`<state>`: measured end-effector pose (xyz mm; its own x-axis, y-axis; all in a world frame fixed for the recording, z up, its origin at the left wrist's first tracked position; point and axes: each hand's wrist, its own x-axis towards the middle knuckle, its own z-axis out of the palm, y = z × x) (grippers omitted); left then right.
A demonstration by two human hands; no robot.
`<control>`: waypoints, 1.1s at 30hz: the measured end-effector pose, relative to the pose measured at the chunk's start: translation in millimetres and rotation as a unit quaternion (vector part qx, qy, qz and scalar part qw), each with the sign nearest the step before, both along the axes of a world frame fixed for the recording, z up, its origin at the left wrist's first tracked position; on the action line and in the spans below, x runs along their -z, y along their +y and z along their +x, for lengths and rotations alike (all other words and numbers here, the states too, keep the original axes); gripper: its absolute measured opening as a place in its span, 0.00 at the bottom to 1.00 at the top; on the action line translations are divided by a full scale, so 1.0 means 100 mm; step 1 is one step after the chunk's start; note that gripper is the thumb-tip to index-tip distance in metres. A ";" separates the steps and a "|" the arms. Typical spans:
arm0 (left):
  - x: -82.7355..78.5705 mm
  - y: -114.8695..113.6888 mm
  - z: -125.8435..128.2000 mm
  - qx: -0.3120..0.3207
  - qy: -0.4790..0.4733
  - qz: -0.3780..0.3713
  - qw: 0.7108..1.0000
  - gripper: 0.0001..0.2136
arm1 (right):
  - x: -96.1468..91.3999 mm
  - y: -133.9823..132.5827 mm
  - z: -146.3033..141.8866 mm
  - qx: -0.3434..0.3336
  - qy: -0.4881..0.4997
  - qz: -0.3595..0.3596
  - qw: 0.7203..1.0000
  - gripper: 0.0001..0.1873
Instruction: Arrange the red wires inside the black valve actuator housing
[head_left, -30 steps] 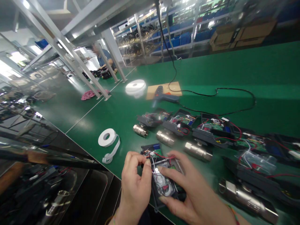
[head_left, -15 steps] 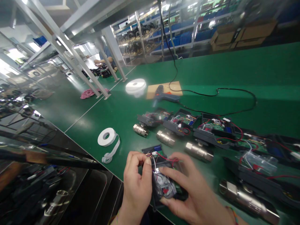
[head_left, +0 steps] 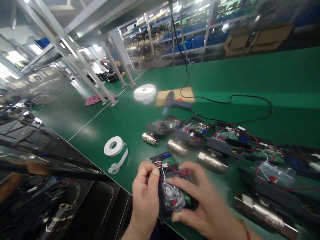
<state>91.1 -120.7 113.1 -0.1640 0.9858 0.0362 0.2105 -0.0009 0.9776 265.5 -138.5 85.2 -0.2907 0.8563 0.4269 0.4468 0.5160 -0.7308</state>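
Left grip [head_left: 145, 196] pinches wires [head_left: 162, 180], right grip [head_left: 206, 196] clasps housing [head_left: 163, 206], over green tabletop [head_left: 96, 130], shelves [head_left: 150, 40] beyond.

Over to my left, bright windows [head_left: 15, 58] burn out to white, and a pale sheen lies across the green table [head_left: 85, 131]. The far white roll [head_left: 145, 91] glares. Below, it's dim; the right hand [head_left: 205, 200] looks softly blurred, and the edges stretch.

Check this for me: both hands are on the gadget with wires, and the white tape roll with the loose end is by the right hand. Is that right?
Not quite: the head view shows that white tape roll left of the left hand, not by the right hand. Both hands are on the gadget.
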 end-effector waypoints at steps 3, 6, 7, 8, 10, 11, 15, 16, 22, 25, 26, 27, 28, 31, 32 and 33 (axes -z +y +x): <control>-0.01 0.01 -0.03 0.005 0.025 0.026 0.999 0.11 | 0.00 0.01 -0.02 -0.002 -0.001 0.000 1.000 0.31; -0.04 0.03 -0.08 0.026 0.079 0.084 0.993 0.10 | 0.01 0.01 -0.05 -0.002 -0.005 -0.006 1.000 0.32; -0.05 0.04 -0.10 0.032 0.095 0.101 0.990 0.10 | 0.01 0.01 -0.06 0.003 -0.007 -0.005 1.000 0.32; -0.06 0.05 -0.12 0.036 0.109 0.115 0.987 0.09 | 0.01 0.01 -0.07 0.008 -0.008 -0.003 1.000 0.32; -0.07 0.07 -0.14 0.038 0.136 0.135 0.981 0.08 | 0.01 0.01 -0.08 0.019 -0.010 -0.001 1.000 0.32; -0.08 0.09 -0.14 0.037 0.150 0.144 0.978 0.08 | 0.01 0.01 -0.08 0.022 -0.013 -0.002 1.000 0.32; -0.07 0.17 -0.19 0.050 0.183 0.137 0.972 0.08 | -0.03 0.01 -0.08 0.025 -0.029 -0.007 0.999 0.34; -0.07 0.19 -0.20 0.057 0.184 0.125 0.973 0.09 | -0.04 0.01 -0.08 0.023 -0.033 -0.006 0.999 0.33; -0.11 0.24 -0.28 0.082 0.200 0.093 0.972 0.10 | -0.03 -0.01 -0.10 0.016 -0.036 0.004 0.999 0.29; -0.15 0.22 -0.32 0.105 0.207 0.090 0.968 0.10 | 0.01 -0.03 -0.09 0.017 -0.033 0.011 0.999 0.30; -0.16 0.21 -0.34 0.108 0.210 0.091 0.967 0.10 | 0.02 -0.03 -0.08 0.016 -0.032 0.012 0.999 0.30; -0.17 0.19 -0.37 0.109 0.213 0.094 0.966 0.10 | 0.02 -0.04 -0.08 0.015 -0.032 0.013 0.999 0.30; -0.17 0.17 -0.39 0.112 0.220 0.100 0.964 0.09 | 0.03 -0.04 -0.08 0.014 -0.032 0.012 0.999 0.30; -0.18 0.11 -0.48 0.159 0.258 0.124 0.945 0.04 | 0.03 -0.04 -0.08 0.016 -0.029 0.010 0.999 0.29; -0.19 0.11 -0.50 0.181 0.274 0.131 0.936 0.05 | 0.03 -0.03 -0.08 0.014 -0.028 0.009 0.999 0.28; -0.19 0.11 -0.52 0.201 0.287 0.136 0.927 0.06 | 0.03 -0.03 -0.08 0.014 -0.026 0.010 1.000 0.28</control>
